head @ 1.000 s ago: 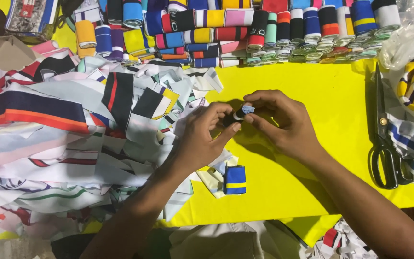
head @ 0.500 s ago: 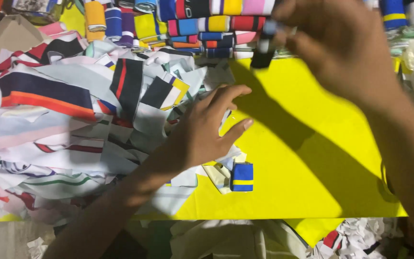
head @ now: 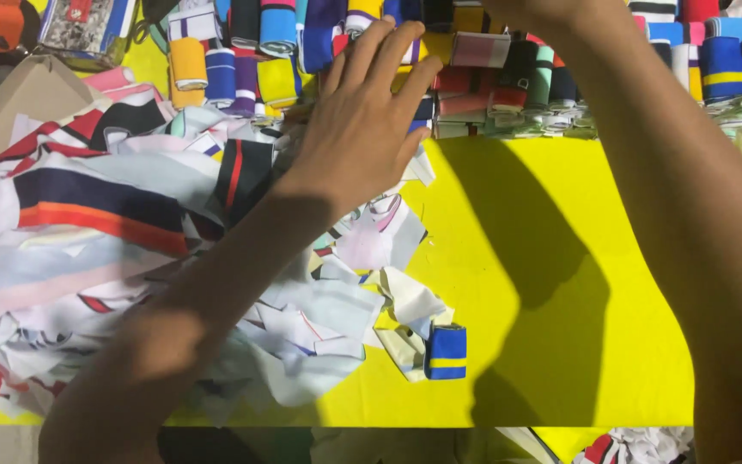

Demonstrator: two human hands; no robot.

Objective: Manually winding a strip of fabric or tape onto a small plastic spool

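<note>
My left hand (head: 371,112) spread flat and empty, fingers reaching the rolls (head: 474,51) at the far edge of the yellow table (head: 543,283), my right hand out of view past the top, scraps (head: 130,223) left, blue roll (head: 446,352) near me

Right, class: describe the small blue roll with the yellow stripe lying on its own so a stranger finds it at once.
Start at the yellow table, then the heap of fabric scraps. At its near right edge sits the blue roll, alone, far from the rows of rolls.
</note>
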